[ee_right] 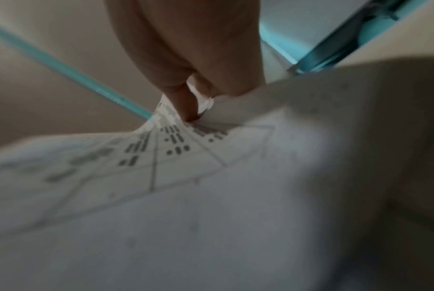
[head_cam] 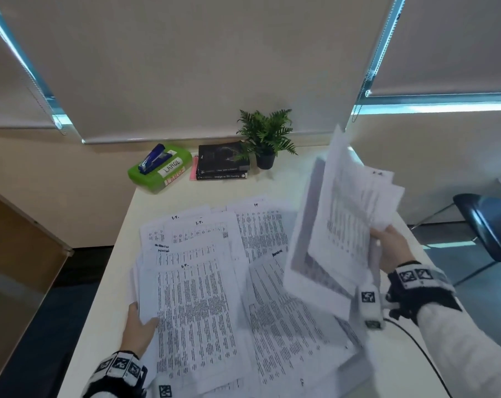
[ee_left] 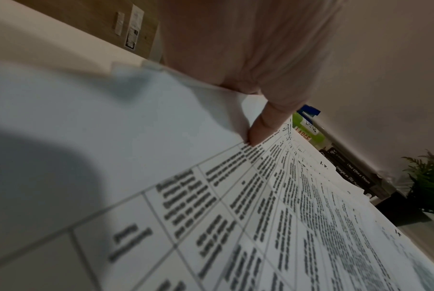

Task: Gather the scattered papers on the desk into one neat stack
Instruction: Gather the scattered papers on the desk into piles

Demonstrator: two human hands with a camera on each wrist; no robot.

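On the desk [head_cam: 122,225] papers [head_cam: 214,282] lie lengthwise away; right hand [head_cam: 393,245] pinches upright sheets [head_cam: 344,219], left hand [head_cam: 137,331] pinches one.

We are seeing soft, even daylight leaking in as blue-white strips around the window blinds [head_cam: 186,61], whose straight edges are bowing near the frame's borders. Below the blinds, the raised sheets [head_cam: 347,222] are smearing with motion blur and casting a grey shadow just beneath them. From the left wrist, the papers [ee_left: 273,206] are looking dim and softening toward the lens under a dark shadow. The right wrist view is blurring almost everywhere.
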